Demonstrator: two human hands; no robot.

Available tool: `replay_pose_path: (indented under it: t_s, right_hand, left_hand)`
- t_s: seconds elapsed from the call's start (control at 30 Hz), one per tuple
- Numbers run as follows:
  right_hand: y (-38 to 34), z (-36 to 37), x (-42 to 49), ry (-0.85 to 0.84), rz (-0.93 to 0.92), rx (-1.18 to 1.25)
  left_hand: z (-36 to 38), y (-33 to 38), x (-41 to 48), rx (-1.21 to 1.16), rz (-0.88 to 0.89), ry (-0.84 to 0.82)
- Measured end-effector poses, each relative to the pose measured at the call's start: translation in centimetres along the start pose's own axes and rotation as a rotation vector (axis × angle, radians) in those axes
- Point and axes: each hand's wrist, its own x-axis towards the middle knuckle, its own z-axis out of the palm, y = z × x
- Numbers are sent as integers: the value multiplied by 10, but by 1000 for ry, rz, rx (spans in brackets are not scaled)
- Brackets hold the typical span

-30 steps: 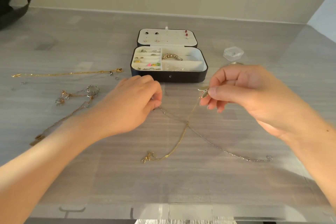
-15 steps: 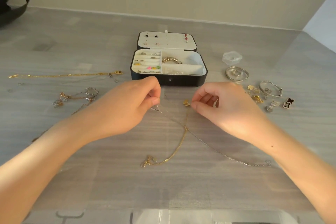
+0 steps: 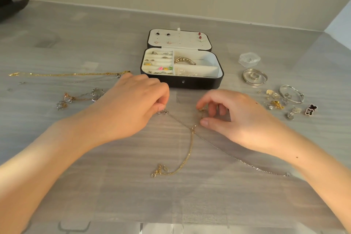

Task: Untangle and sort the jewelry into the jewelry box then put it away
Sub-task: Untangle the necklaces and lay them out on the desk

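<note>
Untangling in progress: a person's left hand (image 3: pixel 133 104) pinches one end of a silver chain (image 3: pixel 228 153). The right hand (image 3: pixel 241 119) curls index finger and thumb on the upper end of a gold chain (image 3: pixel 187 156). The two strands cross at a small snag between the hands on a grey table (image 3: pixel 114 186).

The open jewelry box (image 3: pixel 180 82) sits at twelve o'clock, just beyond the knuckles, with a beaded bracelet (image 3: pixel 185 61) and rings already in its compartments.

The likeliest mishap is a tightened knot. If both ends are drawn apart before the crossing loosens, the fine links could cinch or kink. The free tails, gold at six o'clock and silver at four o'clock, lie slack and could drag across each other into a fresh loop.

A sweep of the right wrist might scatter the loose charms (image 3: pixel 276 103) at two o'clock. The left forearm passes near the other chains (image 3: pixel 79 98) at nine o'clock.

No brand, label or lettering is legible on the box or elsewhere.
</note>
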Motion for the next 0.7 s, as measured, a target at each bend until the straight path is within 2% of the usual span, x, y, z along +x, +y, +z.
replay_pose_path:
  t_s: [0.1, 0.23, 0.3, 0.43, 0.6, 0.7]
  right_hand:
    - [5, -2, 5, 25, 21, -94]
    - [6, -3, 7, 12, 51, -28]
    - [6, -2, 7, 11, 55, -10]
    - [6, 1, 7, 33, 31, -56]
    - [7, 6, 6, 170, -147, -237]
    - [6, 6, 6, 219, -161, -268]
  left_hand:
    - [-4, 5, -4, -67, 3, 0]
    - [-3, 30, -18, -319, 77, -33]
    - [3, 37, -24, -323, 85, -59]
    - [7, 43, -25, -277, -33, -57]
    - [11, 48, -26, -274, -81, -101]
    - [13, 45, -29, -280, -82, -150]
